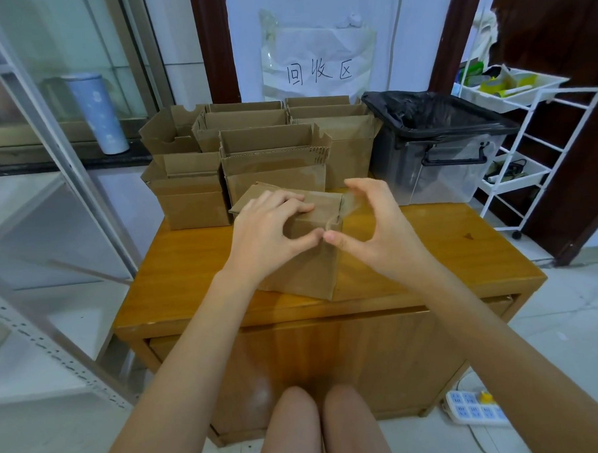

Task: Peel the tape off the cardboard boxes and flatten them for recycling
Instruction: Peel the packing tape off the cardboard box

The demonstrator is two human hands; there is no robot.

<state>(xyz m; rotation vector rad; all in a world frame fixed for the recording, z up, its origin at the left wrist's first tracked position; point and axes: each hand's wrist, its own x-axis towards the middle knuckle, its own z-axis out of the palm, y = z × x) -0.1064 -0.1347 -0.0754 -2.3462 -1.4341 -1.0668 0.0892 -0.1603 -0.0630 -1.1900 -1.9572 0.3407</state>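
A small brown cardboard box stood on the glossy orange-brown wooden table, near its front edge and in the middle of the view. The left hand rested on the top of the box, its fingers curled over the closed flap and its thumb lying along the near upper edge. The right hand was raised at the box's right upper corner, arched, with the thumb tip beside the left thumb. A strip of clear tape ran from that corner up to the forefinger of the right hand, which seemed to pinch it, though the tape was faint and blurred. Behind the box, at the back of the table, stood a cluster of open brown cardboard boxes. Just to their right sat a clear plastic bin lined with a black bag. A crumpled white paper sign with handwritten characters hung on the wall above.
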